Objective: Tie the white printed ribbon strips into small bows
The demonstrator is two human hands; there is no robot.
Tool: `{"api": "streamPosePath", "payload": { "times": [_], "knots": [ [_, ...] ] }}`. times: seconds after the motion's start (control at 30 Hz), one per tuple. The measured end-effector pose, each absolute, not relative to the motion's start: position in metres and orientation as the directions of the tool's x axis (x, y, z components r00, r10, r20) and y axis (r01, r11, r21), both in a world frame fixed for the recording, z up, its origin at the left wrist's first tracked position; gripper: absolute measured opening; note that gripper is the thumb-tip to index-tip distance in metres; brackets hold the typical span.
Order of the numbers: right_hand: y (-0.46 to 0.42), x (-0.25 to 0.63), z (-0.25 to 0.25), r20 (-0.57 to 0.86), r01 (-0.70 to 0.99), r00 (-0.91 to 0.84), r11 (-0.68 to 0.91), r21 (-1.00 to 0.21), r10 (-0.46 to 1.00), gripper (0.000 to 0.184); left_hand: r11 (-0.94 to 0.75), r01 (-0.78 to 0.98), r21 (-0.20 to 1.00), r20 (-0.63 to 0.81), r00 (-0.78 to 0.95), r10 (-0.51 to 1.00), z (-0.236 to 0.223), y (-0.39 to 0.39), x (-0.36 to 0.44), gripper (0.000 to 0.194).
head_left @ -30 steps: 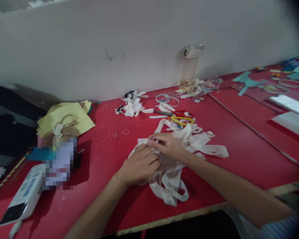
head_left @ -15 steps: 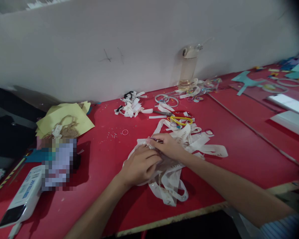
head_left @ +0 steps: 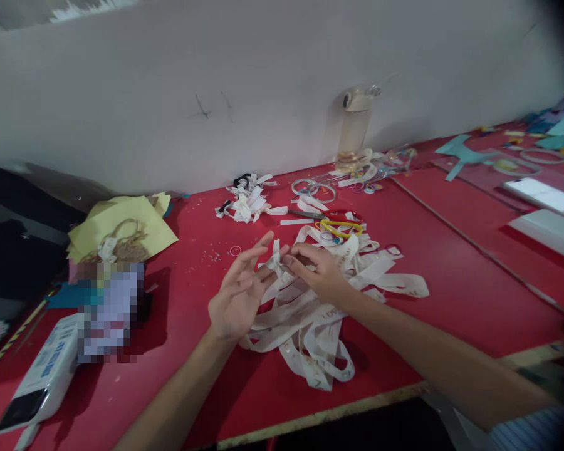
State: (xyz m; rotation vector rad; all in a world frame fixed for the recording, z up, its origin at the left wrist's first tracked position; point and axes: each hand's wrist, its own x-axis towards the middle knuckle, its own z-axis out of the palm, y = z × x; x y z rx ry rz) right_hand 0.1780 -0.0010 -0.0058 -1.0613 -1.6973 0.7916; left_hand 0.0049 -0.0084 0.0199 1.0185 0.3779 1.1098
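Observation:
My right hand (head_left: 320,270) pinches a knotted white ribbon (head_left: 276,262) between thumb and fingers; a small dark bit shows by the fingertips, too small to name. Beside it my left hand (head_left: 239,299) is turned palm up, fingers spread. Its far fingertips are near or behind the knot; whether they touch it I cannot tell. Under and around both hands lies a loose heap of printed white ribbon (head_left: 305,318). Scissors with red handles (head_left: 345,216) and a yellow ring (head_left: 341,228) rest just beyond the heap.
A pile of tied ribbon pieces (head_left: 249,203) sits near the wall, with a clear bottle (head_left: 355,128) to its right. Yellow paper (head_left: 145,225) and a white power bank (head_left: 42,369) are at left. A phone (head_left: 549,197) lies at right on the red table (head_left: 451,326).
My left hand has moved back left from the knot, turned palm up and spread its fingers. The knotted ribbon now shows upright. My right hand has stayed nearly in place.

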Motion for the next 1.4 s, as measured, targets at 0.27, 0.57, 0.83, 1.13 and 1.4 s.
{"api": "streamPosePath", "payload": {
  "times": [0.27, 0.57, 0.83, 1.13, 1.4],
  "knots": [
    [0.001, 0.1769, -0.0099, 0.553, 0.365, -0.212, 0.591, -0.72, 0.806, 0.003, 0.14, -0.593, 0.793, 0.169, 0.435, 0.885, 0.0258, -0.0075, 0.0012, 0.043],
    [0.002, 0.1792, -0.0098, 0.545, 0.378, -0.204, 0.579, -0.723, 0.813, 0.008, 0.16, -0.609, 0.777, 0.143, 0.418, 0.897, 0.0277, -0.0059, 0.0008, 0.039],
    [0.0015, 0.1789, -0.0105, 0.371, 0.273, -0.166, 0.404, -0.873, 0.914, 0.019, 0.134, -0.593, 0.794, 0.13, 0.381, 0.915, 0.0251, -0.0012, -0.0006, 0.035],
    [0.0008, 0.1731, -0.013, 0.167, 0.04, -0.247, 0.183, -0.982, 0.954, 0.034, 0.124, -0.584, 0.802, 0.133, 0.377, 0.916, 0.0248, -0.0017, -0.0003, 0.037],
    [0.0044, 0.1761, -0.0137, 0.177, 0.035, -0.244, 0.192, -0.981, 0.953, 0.033, 0.115, -0.62, 0.776, 0.152, 0.36, 0.92, 0.0242, -0.0009, -0.0008, 0.035]
  ]
}}
